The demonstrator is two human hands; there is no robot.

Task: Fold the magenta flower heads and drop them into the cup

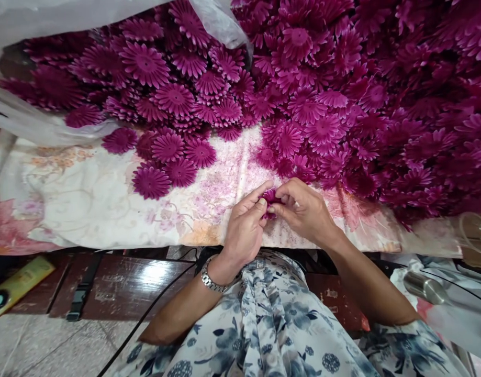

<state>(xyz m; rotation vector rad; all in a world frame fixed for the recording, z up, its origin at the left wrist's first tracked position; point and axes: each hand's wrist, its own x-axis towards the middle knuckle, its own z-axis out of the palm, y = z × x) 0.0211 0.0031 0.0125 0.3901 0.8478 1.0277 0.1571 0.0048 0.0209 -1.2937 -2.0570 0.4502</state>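
Between my two hands is a small magenta artificial flower (270, 201), partly covered by my fingers. My left hand (245, 222) pinches it from the left with the thumb on top. From the right, the thumb and index finger of my right hand (303, 209) close on its petals. Just beyond my hands spreads a large heap of assembled-looking magenta flowers (322, 128). Flat, single flower pieces (151, 180) lie loose on the cloth to the left, in front of a second pile (173, 99).
A floral tablecloth (87, 199) covers the table. Clear plastic bagging (87, 128) wraps around the left pile. Below the table edge are a dark red bench (122, 288), a yellow bottle-like object (22, 285) and a black cable (149, 309). A metal cylinder (424, 287) lies at lower right.
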